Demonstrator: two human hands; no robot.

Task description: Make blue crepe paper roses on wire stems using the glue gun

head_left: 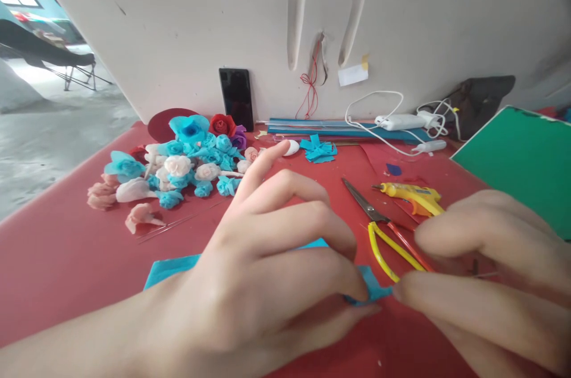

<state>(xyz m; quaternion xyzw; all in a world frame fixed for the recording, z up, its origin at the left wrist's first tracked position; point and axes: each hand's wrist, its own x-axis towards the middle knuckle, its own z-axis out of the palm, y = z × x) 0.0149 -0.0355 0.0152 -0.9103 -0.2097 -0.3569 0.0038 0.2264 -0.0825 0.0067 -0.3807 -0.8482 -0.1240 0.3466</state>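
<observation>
My left hand (276,259) crosses the middle of the view with its fingers closed in a pinch on a small piece of blue crepe paper (372,284). Its little finger sticks out. From the right comes my right hand (486,289), somewhat blurred, with its fingertips closed at the paper's other end. The paper is stretched between both hands, and part of it is hidden behind my left fingers. Beneath my left hand lies a larger blue crepe paper sheet (172,266). Scissors (379,226) with yellow and red handles lie just beyond the hands.
Blue, white and pink paper flowers (178,164) are heaped at the table's left. A phone (236,98) leans on the wall. Cut blue strips (318,149), a yellow glue gun (410,195), a white power strip (401,122) and a green board (521,158) lie farther back.
</observation>
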